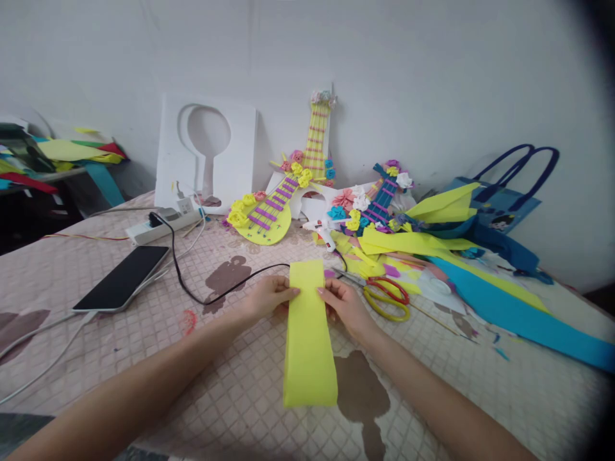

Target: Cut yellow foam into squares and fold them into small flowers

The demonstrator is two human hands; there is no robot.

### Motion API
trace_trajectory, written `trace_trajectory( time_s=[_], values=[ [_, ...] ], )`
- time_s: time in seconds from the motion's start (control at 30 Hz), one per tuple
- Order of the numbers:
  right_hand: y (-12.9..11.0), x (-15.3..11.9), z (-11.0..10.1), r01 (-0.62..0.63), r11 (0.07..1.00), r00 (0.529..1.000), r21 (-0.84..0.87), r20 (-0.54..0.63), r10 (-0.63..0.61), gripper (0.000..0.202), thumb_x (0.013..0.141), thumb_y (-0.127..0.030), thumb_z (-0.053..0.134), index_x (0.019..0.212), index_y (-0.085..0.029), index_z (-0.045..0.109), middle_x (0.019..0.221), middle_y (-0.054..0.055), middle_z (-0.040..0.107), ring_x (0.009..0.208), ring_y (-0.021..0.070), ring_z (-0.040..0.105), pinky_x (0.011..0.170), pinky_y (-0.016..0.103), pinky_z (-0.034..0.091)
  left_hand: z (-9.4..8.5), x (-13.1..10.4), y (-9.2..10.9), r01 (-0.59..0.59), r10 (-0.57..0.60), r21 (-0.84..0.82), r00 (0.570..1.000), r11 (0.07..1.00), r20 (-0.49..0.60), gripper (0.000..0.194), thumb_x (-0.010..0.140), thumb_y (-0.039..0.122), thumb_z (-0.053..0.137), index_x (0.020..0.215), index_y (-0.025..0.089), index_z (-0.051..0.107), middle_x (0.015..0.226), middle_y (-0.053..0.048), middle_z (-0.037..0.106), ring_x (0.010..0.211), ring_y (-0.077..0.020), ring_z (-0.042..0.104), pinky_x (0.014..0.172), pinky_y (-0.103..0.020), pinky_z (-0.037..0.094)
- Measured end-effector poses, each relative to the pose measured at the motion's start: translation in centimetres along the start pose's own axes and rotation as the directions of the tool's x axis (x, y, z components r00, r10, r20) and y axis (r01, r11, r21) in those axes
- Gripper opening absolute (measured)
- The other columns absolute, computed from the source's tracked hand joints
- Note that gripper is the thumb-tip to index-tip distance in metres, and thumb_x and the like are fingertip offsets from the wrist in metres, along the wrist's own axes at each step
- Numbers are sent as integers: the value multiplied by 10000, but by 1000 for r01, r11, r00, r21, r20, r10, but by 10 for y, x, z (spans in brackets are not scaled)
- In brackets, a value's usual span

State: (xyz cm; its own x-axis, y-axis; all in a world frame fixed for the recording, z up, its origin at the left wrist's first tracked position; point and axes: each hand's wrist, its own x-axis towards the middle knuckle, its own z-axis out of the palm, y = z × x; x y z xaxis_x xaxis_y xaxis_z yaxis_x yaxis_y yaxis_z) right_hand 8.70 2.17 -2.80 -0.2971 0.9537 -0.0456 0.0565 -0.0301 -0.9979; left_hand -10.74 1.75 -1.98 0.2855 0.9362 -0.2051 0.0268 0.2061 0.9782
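Observation:
A long strip of yellow crepe paper (311,346) hangs folded over itself between my hands, its lower end near the front of the table. My left hand (271,296) pinches its left edge close to the top, the thumb lying on the paper. On the opposite edge, my right hand (346,304) pinches at the same height, thumb in front and fingers partly hidden behind. Just right of my right hand lie scissors (388,299) with red and yellow handles. Beyond the strip rests a white hot glue gun (323,233).
Paper-flower-decorated guitar shapes (270,221) and a white cut-out board (245,153) lean by the wall. A tablet (122,278), power strip (166,225) and cables lie left. Blue crepe paper (519,314), scraps and a blue bag (521,214) are right.

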Motion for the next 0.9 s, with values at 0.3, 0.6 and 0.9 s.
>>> trace_trajectory(
  time_s=[0.3,0.6,0.9],
  values=[
    [4,-8,-2,22,1000,1000,18,-21,-22,293,736,-464,646,806,-188,577,621,-31,554,468,88,426,428,211,319,3,-1,0,19,-19,8,1000,1000,17,379,586,418,762,710,137,541,607,4,632,490,-88,558,468,-186,415],
    [5,-7,-2,38,999,999,16,-24,-37,286,731,-456,653,822,-193,588,738,4,599,577,126,520,494,231,402,2,2,-5,-36,35,27,999,999,35,373,585,384,768,761,129,561,684,-29,655,545,-107,574,489,-198,415],
    [4,-9,-2,44,999,999,-6,-2,-44,287,749,-475,631,800,-198,571,648,-28,558,499,100,453,450,218,340,1,3,-6,-117,118,90,993,989,-5,364,686,475,672,744,134,559,600,12,579,474,-84,511,434,-189,372]
  ],
)
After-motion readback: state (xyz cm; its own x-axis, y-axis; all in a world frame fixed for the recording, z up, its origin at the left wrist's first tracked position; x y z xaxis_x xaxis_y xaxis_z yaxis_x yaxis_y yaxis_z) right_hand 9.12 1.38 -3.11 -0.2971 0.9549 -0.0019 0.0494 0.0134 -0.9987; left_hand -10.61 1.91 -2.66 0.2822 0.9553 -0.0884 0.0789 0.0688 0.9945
